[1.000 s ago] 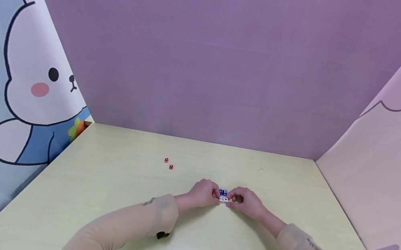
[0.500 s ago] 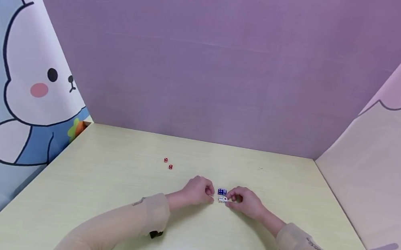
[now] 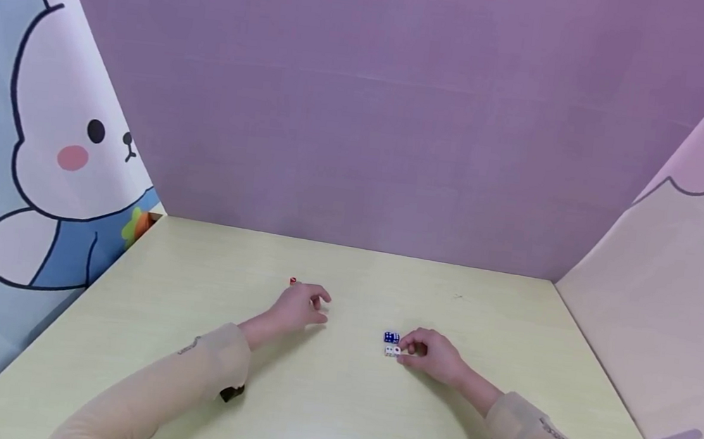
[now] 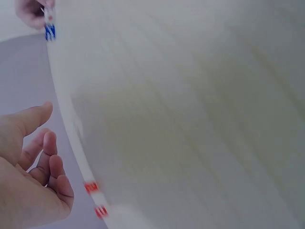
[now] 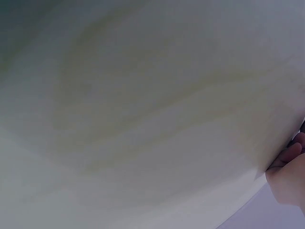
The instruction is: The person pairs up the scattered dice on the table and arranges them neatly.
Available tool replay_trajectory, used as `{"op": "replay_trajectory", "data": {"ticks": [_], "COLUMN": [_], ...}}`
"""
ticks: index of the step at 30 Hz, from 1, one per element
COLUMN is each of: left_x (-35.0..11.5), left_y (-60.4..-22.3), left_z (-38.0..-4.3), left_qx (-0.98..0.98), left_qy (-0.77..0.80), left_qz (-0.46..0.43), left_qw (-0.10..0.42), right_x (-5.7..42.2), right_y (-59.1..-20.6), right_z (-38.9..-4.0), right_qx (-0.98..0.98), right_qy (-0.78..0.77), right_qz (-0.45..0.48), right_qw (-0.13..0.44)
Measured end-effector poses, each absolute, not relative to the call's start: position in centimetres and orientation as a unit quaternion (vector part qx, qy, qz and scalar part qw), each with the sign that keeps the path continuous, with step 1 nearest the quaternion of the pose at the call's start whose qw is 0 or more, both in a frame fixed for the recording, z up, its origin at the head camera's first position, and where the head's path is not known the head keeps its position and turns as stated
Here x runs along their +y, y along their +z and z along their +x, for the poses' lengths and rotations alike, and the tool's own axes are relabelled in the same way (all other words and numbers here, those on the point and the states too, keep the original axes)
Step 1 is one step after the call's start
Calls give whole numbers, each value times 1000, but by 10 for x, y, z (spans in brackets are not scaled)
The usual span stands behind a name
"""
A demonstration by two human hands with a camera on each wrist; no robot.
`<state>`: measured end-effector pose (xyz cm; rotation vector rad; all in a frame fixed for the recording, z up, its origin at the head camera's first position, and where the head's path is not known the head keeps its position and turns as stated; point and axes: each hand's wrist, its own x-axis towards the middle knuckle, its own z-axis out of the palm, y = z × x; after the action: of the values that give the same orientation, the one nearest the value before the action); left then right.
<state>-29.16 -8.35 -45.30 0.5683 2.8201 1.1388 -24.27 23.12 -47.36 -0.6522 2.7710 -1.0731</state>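
My left hand point(image 3: 295, 306) is held over the table with thumb and fingers apart and nothing between them. Just behind it lies a red die point(image 3: 293, 281); a second red die point(image 4: 101, 211) shows in the left wrist view but is hidden by the hand in the head view. To the right, two blue dice point(image 3: 391, 337) sit side by side behind two white dice point(image 3: 392, 351). My right hand point(image 3: 434, 355) has its thumb and forefinger at the right-hand white die, seeming to pinch it. Only part of that hand shows in the right wrist view.
The pale wooden table point(image 3: 333, 415) ends at a purple backdrop point(image 3: 361, 121). Printed cloth walls stand at the left point(image 3: 48, 134) and right point(image 3: 676, 293). A small mark point(image 3: 458, 297) is on the table towards the back right.
My left hand has let go of the dice group and moved left towards the red dice, its fingers spreading. My right hand and the blue and white dice have stayed in place.
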Motion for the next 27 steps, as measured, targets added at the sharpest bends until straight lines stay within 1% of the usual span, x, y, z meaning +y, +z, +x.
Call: {"op": "replay_trajectory", "data": {"ticks": [5, 13, 27], "left_x": [-105, -123, -127], "left_y": [-455, -455, -460], "left_z": [-300, -311, -322], "left_qx": [925, 940, 950], "left_qy": [343, 306, 279], "left_qz": [161, 146, 140], "left_qw": [-9, -34, -33], "right_x": [232, 234, 233], "right_y": [-473, -474, -475], "right_z": [-242, -242, -244], "right_qx": [913, 914, 915], "right_qy": [-350, -345, -342], "right_qz": [-205, -206, -207], "right_qw": [54, 54, 54]}}
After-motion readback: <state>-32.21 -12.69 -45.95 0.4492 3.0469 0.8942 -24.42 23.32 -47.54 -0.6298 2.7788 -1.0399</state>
